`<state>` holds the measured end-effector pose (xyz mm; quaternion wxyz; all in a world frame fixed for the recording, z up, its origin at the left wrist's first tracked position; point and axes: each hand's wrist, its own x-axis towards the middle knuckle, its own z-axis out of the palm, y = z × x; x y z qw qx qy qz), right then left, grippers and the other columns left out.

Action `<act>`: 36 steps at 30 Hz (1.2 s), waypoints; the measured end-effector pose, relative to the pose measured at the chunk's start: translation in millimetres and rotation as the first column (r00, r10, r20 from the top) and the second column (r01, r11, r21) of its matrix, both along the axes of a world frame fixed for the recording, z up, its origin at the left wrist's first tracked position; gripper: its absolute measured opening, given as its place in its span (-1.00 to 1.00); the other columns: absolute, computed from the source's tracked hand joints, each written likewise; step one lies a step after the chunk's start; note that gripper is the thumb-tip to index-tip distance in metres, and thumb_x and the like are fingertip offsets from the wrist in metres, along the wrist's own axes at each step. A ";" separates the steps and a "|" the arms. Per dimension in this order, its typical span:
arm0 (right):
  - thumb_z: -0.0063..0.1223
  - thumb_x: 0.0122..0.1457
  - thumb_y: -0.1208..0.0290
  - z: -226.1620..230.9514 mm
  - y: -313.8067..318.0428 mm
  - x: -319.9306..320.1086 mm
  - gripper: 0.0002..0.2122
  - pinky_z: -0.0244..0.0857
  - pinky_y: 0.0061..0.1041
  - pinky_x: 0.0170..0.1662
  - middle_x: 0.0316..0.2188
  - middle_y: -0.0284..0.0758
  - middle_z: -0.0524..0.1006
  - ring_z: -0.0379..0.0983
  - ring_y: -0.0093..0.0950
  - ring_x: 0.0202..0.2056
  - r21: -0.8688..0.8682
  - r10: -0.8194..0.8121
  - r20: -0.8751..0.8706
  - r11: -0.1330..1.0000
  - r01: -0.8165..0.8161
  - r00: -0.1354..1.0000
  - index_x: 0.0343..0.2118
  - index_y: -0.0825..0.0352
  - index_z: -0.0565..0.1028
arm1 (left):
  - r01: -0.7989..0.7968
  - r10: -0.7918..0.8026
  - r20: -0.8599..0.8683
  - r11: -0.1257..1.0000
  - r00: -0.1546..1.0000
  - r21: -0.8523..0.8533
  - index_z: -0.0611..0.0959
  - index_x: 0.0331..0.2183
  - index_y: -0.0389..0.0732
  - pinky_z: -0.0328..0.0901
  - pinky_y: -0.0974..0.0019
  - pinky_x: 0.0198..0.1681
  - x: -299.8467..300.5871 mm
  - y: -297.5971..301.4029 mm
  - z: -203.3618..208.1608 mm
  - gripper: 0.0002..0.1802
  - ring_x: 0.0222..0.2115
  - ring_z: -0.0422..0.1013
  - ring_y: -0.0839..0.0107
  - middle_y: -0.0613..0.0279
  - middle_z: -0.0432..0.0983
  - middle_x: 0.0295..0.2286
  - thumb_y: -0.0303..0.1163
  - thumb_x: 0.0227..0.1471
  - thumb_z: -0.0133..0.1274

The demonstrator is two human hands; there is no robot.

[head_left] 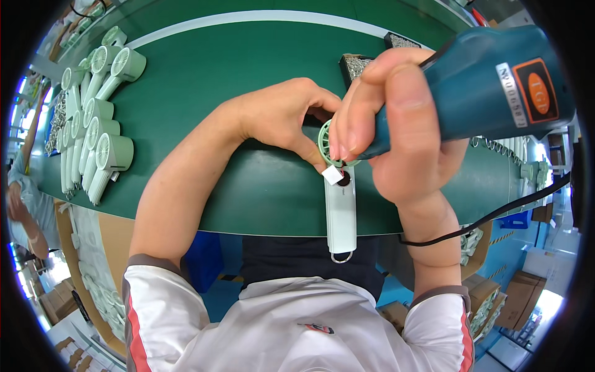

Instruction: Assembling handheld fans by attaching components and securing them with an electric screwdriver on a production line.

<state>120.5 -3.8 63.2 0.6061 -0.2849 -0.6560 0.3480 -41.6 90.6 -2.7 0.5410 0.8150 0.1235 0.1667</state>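
Observation:
My right hand is wrapped round a dark teal electric screwdriver, its nose pointing down toward a handheld fan. The fan has a pale green round grille head and a white handle with a metal ring at the near end, which juts past the table edge. My left hand grips the fan's head from the left, with thumb at its lower rim; some of its fingers are hidden behind my right hand. A small white square piece sits where head and handle meet. The screwdriver's tip is hidden by my fingers.
Several pale green fans lie grouped on the green table at the left. Black trays of small metal parts stand behind my hands. A black cord runs off right. At far left is another person's arm.

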 end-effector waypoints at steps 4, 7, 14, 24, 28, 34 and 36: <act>-0.15 0.38 0.47 -8.3 3.1 -4.4 -0.85 0.37 -0.39 -0.62 -0.67 -0.24 0.42 0.32 -0.47 -0.72 0.018 0.035 0.002 0.999 -0.035 0.999 -0.17 0.48 0.36 | 0.037 -0.039 -0.033 0.997 0.999 -0.061 0.71 -0.22 -0.28 0.40 0.29 0.00 -0.3 1.3 1.9 -0.49 -0.21 0.59 0.35 0.17 0.70 -0.30 -0.51 -0.34 0.51; -0.10 0.38 0.51 -11.9 6.5 -6.5 -0.89 0.37 -0.42 -0.61 -0.67 -0.26 0.42 0.35 -0.50 -0.71 0.003 0.060 0.007 0.998 -0.060 0.998 -0.22 0.46 0.36 | 0.032 -0.034 -0.051 0.999 0.998 -0.042 0.72 -0.26 -0.25 0.40 0.29 -0.03 -0.3 2.4 1.6 -0.54 -0.23 0.58 0.36 0.20 0.70 -0.32 -0.52 -0.34 0.50; -0.04 0.35 0.54 -12.7 3.9 -7.7 -0.92 0.36 -0.45 -0.60 -0.68 -0.28 0.43 0.37 -0.50 -0.71 -0.025 0.098 -0.003 0.995 -0.098 0.995 -0.26 0.45 0.37 | -0.036 0.038 0.050 0.999 0.998 -0.038 0.71 -0.26 -0.24 0.41 0.28 -0.05 0.4 -3.1 -4.2 -0.52 -0.25 0.58 0.34 0.21 0.70 -0.33 -0.51 -0.35 0.51; -0.32 0.47 0.09 24.1 15.4 52.7 -0.60 0.26 -0.42 -0.65 -0.68 -0.37 0.32 0.22 -0.46 -0.70 0.123 0.287 -0.322 0.958 -0.261 0.902 -0.12 0.33 0.49 | 0.064 -0.064 0.005 0.996 0.998 -0.061 0.65 0.02 -0.34 0.40 0.25 0.13 5.6 -1.4 -2.1 -0.21 -0.08 0.58 0.30 0.09 0.66 -0.13 -0.37 -0.32 0.58; -0.21 0.43 0.24 3.3 35.9 66.4 -0.70 0.25 -0.34 -0.58 -0.67 -0.35 0.31 0.22 -0.46 -0.69 0.028 -0.234 -0.283 0.967 0.252 0.930 -0.18 0.37 0.50 | 0.053 -0.054 0.001 0.996 0.999 -0.077 0.63 0.04 -0.36 0.40 0.24 0.14 4.8 -0.2 -2.8 -0.19 -0.07 0.57 0.28 0.07 0.64 -0.09 -0.37 -0.31 0.58; -0.03 0.38 0.37 -21.8 57.7 68.8 -0.77 0.34 -0.33 -0.60 -0.67 -0.27 0.42 0.35 -0.42 -0.69 0.017 -0.304 -0.228 0.948 0.316 0.925 -0.20 0.51 0.48 | 0.057 -0.058 -0.004 0.994 0.998 -0.096 0.63 0.04 -0.36 0.40 0.22 0.13 3.6 0.8 -3.1 -0.21 -0.06 0.56 0.27 0.08 0.63 -0.07 -0.39 -0.30 0.54; 0.00 0.38 0.37 -26.2 60.8 67.5 -0.76 0.36 -0.32 -0.59 -0.67 -0.26 0.43 0.36 -0.42 -0.70 0.002 -0.282 -0.248 0.957 0.291 0.927 -0.21 0.52 0.48 | 0.054 -0.054 -0.003 0.994 0.999 -0.095 0.63 0.04 -0.37 0.40 0.22 0.13 3.3 1.1 -3.9 -0.21 -0.07 0.57 0.27 0.08 0.63 -0.07 -0.39 -0.30 0.54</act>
